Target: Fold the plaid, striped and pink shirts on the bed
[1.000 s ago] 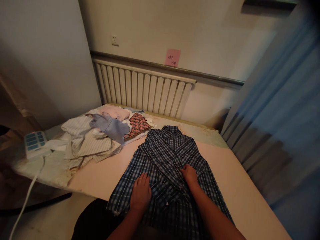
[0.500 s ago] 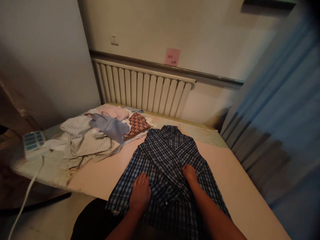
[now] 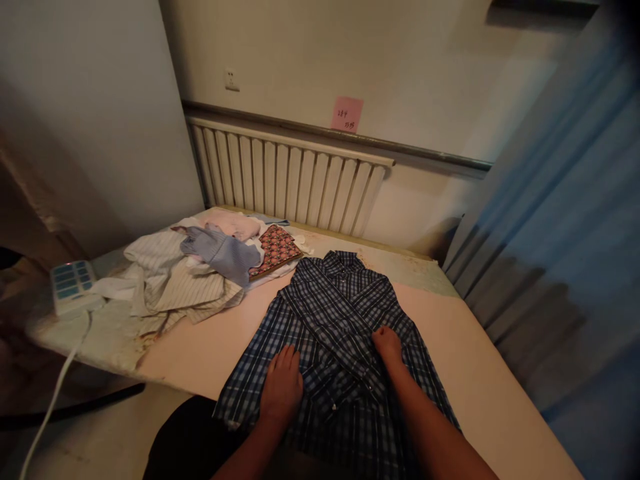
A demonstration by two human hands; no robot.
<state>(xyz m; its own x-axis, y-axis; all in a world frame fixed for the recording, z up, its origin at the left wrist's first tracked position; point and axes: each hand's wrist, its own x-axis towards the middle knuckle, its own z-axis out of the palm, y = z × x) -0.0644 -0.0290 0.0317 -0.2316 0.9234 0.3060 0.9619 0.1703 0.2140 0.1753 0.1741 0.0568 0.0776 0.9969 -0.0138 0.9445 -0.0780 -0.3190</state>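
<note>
A dark blue plaid shirt (image 3: 345, 300) lies spread out on the table, collar away from me, both sleeves folded across its front. My left hand (image 3: 283, 383) rests palm down on the shirt's lower left part, fingers extended and lying on the cloth. On the right half, my right hand (image 3: 387, 343) is closed, its curled fingers against the shirt beside the crossed sleeve. The fabric at those fingertips is mostly hidden by the hand. Toward me, the shirt's hem drops into shadow between my forearms.
At the left lies a heap of clothes with a striped cream garment (image 3: 195, 290), a blue-grey garment (image 3: 223, 253) and a red patterned cloth (image 3: 275, 250). A power strip (image 3: 73, 287) with a white cord sits at the table's left end. A radiator (image 3: 295, 173) and blue curtain (image 3: 540, 267) border the table (image 3: 490, 373).
My right hand has shifted slightly right across the shirt. My left hand stays in place on the cloth, and the view has moved a little.
</note>
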